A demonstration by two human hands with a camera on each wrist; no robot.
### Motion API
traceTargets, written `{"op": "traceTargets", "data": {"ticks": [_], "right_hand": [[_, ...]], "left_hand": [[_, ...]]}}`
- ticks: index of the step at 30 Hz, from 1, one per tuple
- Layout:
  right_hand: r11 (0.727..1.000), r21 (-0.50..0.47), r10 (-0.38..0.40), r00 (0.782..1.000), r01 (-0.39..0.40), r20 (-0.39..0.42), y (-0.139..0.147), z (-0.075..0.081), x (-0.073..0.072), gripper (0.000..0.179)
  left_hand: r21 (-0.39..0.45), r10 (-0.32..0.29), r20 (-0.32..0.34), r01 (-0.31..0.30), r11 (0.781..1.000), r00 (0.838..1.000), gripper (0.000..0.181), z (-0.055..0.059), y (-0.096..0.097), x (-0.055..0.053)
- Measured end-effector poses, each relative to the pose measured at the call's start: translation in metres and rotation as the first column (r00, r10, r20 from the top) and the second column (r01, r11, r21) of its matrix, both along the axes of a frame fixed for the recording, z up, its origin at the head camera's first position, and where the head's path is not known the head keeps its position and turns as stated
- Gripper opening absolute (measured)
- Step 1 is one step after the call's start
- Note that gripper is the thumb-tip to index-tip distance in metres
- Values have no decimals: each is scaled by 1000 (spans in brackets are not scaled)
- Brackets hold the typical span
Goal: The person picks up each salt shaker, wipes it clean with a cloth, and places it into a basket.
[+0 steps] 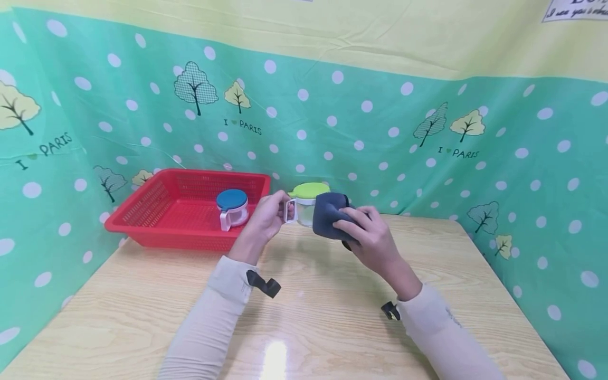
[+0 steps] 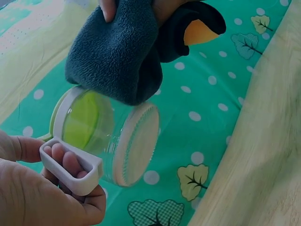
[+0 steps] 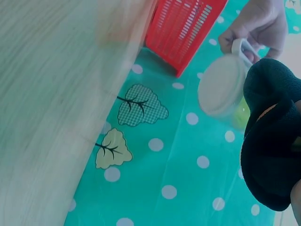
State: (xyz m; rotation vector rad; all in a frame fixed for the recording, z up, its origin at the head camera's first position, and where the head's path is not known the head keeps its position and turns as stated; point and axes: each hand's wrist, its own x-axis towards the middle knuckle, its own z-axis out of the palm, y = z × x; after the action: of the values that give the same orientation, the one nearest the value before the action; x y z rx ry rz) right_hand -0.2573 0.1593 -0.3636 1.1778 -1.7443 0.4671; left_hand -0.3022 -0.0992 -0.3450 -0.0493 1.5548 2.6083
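A clear jar (image 2: 120, 136) with a green lid (image 1: 310, 190) and a white handle (image 2: 70, 167) is held up above the table. My left hand (image 1: 269, 215) grips it by that handle, fingers curled through the loop. On the other side my right hand (image 1: 372, 237) holds a folded dark blue-grey cloth (image 1: 328, 214), which lies against the jar's side and hides part of it. In the left wrist view the cloth (image 2: 113, 56) touches the jar near its lid end. The jar's pale base (image 3: 221, 84) shows in the right wrist view.
A red plastic basket (image 1: 185, 240) stands at the left of the wooden table (image 1: 323, 311). Inside it sits a similar jar with a blue lid (image 1: 232, 199). Behind the table hangs a green and yellow patterned cloth backdrop (image 1: 304, 124), which also runs along both sides.
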Motion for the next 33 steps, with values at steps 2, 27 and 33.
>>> {"op": "traceTargets", "data": {"ticks": [2,27,33], "right_hand": [[1000,12,11,1000,-11,1,-2,-1,1,41],[991,127,-61,989,44,132,12,-5,-3,49],[990,118,-86,989,72,120,23,-6,-12,52]], "left_hand": [[-8,0,-3,0,1000,1000,20,0,1,0],[8,18,45,-18,1000,999,14,-2,0,-1],[12,6,49,-6,1000,999,18,-3,-2,0]]}}
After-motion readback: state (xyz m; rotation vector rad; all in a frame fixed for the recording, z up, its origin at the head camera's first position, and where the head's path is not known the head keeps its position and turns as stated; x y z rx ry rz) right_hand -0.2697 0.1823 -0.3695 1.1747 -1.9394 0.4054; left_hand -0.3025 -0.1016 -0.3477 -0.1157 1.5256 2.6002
